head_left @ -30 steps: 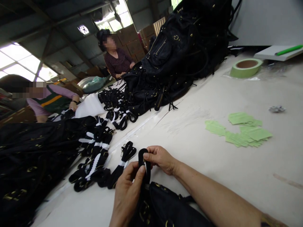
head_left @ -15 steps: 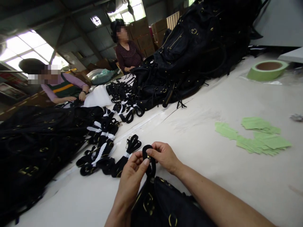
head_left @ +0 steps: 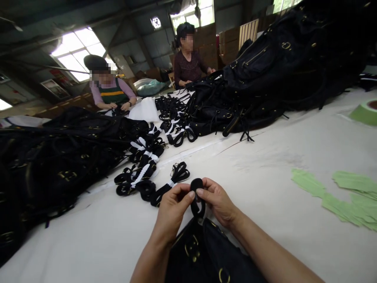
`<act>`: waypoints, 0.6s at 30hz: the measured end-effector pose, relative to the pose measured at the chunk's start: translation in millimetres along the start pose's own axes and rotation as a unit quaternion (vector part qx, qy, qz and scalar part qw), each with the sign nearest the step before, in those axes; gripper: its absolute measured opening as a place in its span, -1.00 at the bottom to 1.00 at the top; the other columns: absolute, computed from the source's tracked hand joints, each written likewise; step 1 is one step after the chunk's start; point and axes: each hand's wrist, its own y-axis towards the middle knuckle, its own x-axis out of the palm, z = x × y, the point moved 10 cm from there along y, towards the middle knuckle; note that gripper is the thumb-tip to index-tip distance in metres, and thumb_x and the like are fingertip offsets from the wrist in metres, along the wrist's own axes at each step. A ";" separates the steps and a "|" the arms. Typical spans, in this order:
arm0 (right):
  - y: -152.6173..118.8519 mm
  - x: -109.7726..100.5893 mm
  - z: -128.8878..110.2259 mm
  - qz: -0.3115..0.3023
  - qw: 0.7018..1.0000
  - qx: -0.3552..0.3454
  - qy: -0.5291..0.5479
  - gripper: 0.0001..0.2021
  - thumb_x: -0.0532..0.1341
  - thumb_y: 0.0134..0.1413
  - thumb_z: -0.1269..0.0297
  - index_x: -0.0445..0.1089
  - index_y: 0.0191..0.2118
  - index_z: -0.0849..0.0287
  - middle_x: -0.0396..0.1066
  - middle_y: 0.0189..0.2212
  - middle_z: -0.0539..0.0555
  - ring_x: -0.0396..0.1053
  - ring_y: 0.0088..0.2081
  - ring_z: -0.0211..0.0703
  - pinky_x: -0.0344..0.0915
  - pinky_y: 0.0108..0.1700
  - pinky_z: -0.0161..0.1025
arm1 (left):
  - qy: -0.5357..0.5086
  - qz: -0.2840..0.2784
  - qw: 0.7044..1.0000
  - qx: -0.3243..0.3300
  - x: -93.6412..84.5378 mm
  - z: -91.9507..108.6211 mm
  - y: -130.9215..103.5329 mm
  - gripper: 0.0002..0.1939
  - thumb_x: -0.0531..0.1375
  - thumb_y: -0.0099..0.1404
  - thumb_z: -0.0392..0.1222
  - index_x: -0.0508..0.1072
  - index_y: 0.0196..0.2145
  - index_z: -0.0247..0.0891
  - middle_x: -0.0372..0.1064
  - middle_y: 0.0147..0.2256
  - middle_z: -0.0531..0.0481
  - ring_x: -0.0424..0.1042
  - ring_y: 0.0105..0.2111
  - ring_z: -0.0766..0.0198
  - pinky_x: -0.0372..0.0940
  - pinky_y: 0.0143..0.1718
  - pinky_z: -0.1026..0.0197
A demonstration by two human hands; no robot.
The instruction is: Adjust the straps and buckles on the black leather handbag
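Observation:
A black strap (head_left: 196, 184) stands looped above a black bag (head_left: 188, 259) with gold-coloured rings, which lies at the table's near edge. My left hand (head_left: 173, 208) pinches the loop from the left, its thumb pressed on the strap. From the other side, my right hand (head_left: 219, 200) grips the same loop between thumb and fingers, the two thumbs nearly touching. Just beyond my left hand lies a bundle of black straps (head_left: 172, 181) bound with a white band. The fingertips behind the strap are partly hidden.
Piles of black bags rise at left (head_left: 70, 157) and far right (head_left: 265, 78). More banded strap bundles (head_left: 144, 157) lie between them. Green paper pieces (head_left: 347, 196) and a roll of green tape (head_left: 363, 112) are on the right. Two people sit across the table.
The view has swung left, so the scene sits further right. Both hands keep hold of the strap loop; a gold-coloured stud seen on it before no longer shows.

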 end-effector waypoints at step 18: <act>3.6 -17.4 -12.2 0.029 0.999 -0.014 -0.023 -0.66 0.45 -0.15 0.07 0.39 -0.42 0.20 0.30 -0.55 -0.06 0.18 -0.52 -0.31 0.13 -0.44 -0.37 | -0.034 -0.072 0.996 -0.040 22.2 -7.5 -6.0 -0.68 0.21 0.19 -0.01 0.47 -0.23 -0.33 0.39 -0.56 0.02 0.37 -0.54 0.34 0.31 -0.47 0.30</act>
